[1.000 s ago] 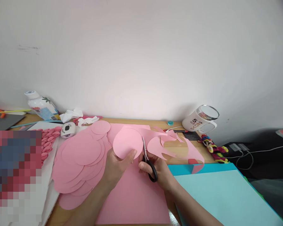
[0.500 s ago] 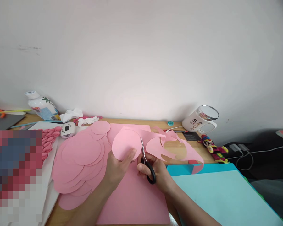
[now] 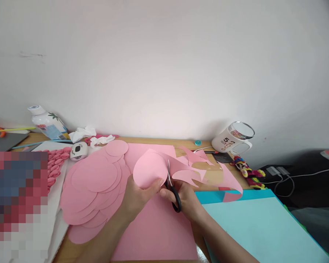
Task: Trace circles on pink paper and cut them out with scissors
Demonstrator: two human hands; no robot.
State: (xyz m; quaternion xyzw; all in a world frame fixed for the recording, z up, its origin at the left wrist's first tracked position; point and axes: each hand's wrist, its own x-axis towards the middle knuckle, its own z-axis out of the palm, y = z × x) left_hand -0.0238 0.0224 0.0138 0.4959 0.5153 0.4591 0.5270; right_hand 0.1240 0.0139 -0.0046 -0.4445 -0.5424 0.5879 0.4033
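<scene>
Rounded pink paper [image 3: 149, 168]; black-handled steel scissors [image 3: 172, 188] cutting.

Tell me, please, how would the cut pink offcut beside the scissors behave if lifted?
The pink offcut probably flops: it curls and sags onto the turquoise sheet. Likely very light, so a push would slide it. Its thin pointed strips may tear.

Right hand [image 3: 185, 199] scissors [image 3: 172, 186] cut pink paper [image 3: 149, 168].
</scene>
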